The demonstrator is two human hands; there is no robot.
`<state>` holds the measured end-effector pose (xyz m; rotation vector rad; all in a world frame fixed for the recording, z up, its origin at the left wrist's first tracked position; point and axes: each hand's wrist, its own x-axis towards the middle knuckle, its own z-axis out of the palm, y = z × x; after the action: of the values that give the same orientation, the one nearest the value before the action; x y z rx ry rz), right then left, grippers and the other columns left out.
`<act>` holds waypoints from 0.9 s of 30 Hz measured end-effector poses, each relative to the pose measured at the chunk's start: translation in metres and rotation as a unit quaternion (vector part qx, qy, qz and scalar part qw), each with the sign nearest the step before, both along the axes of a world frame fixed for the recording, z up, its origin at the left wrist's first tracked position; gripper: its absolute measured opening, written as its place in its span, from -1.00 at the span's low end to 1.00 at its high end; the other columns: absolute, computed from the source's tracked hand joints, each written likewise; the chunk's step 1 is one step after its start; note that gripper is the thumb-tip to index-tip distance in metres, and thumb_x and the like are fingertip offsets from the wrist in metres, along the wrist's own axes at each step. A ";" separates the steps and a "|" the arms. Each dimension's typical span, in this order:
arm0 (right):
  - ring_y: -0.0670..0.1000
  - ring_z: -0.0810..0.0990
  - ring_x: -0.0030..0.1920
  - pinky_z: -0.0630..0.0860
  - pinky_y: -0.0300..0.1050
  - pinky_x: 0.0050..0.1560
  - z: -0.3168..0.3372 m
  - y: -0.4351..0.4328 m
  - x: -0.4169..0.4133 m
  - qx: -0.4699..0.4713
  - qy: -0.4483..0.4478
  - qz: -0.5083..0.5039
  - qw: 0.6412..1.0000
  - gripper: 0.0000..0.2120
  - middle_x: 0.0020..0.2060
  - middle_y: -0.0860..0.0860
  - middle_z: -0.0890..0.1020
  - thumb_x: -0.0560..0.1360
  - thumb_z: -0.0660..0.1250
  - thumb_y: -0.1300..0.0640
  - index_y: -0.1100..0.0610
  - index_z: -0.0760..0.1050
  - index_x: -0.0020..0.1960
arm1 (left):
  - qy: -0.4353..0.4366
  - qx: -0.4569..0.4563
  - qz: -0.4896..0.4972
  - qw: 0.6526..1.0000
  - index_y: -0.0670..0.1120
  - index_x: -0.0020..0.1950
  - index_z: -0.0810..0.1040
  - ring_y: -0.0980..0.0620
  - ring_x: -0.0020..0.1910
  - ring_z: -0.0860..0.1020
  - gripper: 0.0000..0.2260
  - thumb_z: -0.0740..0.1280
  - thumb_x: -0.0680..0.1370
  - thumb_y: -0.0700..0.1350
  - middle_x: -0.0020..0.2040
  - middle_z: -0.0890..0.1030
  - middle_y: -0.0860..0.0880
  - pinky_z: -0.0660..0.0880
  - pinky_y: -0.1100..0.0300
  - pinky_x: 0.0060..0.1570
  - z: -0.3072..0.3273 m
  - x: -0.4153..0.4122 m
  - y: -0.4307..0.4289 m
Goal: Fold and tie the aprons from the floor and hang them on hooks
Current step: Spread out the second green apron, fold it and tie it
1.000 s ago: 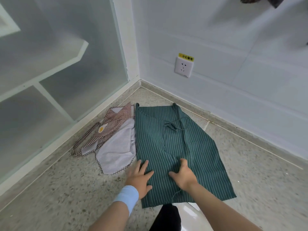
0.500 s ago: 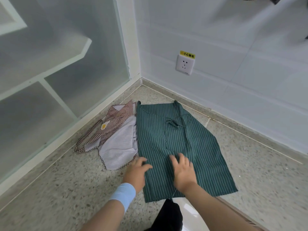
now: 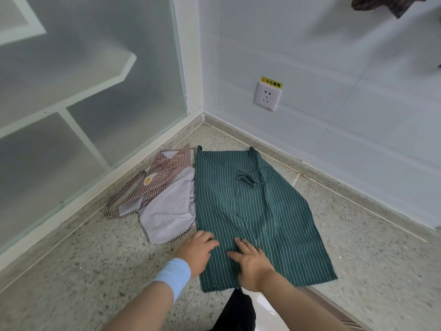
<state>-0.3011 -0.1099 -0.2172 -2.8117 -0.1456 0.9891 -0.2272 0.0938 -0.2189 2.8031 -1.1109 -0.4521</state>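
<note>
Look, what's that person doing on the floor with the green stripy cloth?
A person seems to be flattening a green striped apron spread out on the floor. The right hand presses flat on its lower middle, and the left hand rests on its left edge. A brown checked apron lies crumpled right beside it, not yet folded.

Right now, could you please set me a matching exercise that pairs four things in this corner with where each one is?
Things:
1. green apron
2. checked apron
3. socket
4. dark cloth

Places:
a. on the wall, under a yellow label
b. high up, at the top right edge of the view
c. flat on the floor, under the right hand
d. bunched up beside the glass panel

Pairs: 1-c, 2-d, 3-a, 4-b.
</note>
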 end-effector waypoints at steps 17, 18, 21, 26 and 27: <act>-0.03 0.62 -0.11 0.59 -0.11 -0.01 0.052 -0.018 0.112 0.157 -0.135 -0.194 0.959 -0.72 0.03 -0.05 0.65 0.58 0.18 0.21 -0.01 0.59 0.14 | 0.202 -0.055 0.143 0.967 0.11 0.01 0.62 0.13 -0.07 0.59 -0.81 0.20 0.60 0.00 0.01 0.65 0.17 0.52 0.01 0.18 0.047 0.073 -0.038; 0.02 0.63 -0.01 0.58 -0.09 0.04 0.050 -0.024 0.126 0.152 -0.140 -0.207 0.956 -0.69 0.17 -0.02 0.61 0.59 0.17 0.21 0.00 0.56 0.23 | 0.177 -0.086 0.163 0.967 0.11 0.08 0.60 0.12 -0.04 0.59 -0.81 0.20 0.62 -0.04 0.07 0.62 0.17 0.54 0.04 0.13 0.050 0.083 -0.040; 0.10 0.57 0.24 0.55 -0.04 0.16 0.040 -0.039 0.164 0.128 -0.117 -0.242 0.955 -0.57 0.46 0.03 0.38 0.64 0.14 0.15 0.02 0.35 0.50 | 0.098 -0.134 0.179 0.970 0.05 0.20 0.55 0.07 0.09 0.51 -0.78 0.18 0.63 -0.13 0.17 0.54 0.09 0.50 0.09 0.14 0.048 0.114 -0.044; 0.16 0.43 0.40 0.45 0.07 0.33 0.016 -0.047 0.204 0.090 -0.025 -0.246 0.965 -0.43 0.52 0.10 0.30 0.66 0.16 -0.03 0.03 0.08 0.61 | -0.002 -0.122 0.126 0.984 -0.01 0.34 0.47 0.02 0.28 0.38 -0.71 0.21 0.62 -0.14 0.30 0.45 0.04 0.34 0.13 0.33 0.031 0.145 -0.042; 0.16 0.45 0.38 0.42 0.09 0.35 0.011 -0.048 0.208 0.067 -0.005 -0.230 0.971 -0.45 0.47 0.10 0.38 0.65 0.17 -0.06 0.04 0.16 0.59 | -0.011 -0.112 0.115 0.987 -0.01 0.38 0.45 0.02 0.33 0.35 -0.69 0.22 0.62 -0.11 0.35 0.42 0.04 0.31 0.12 0.37 0.026 0.147 -0.044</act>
<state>-0.0934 -0.1576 -0.2065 -2.5506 0.4055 0.8172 -0.0798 0.0501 -0.1924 2.6963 -0.7733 -0.2559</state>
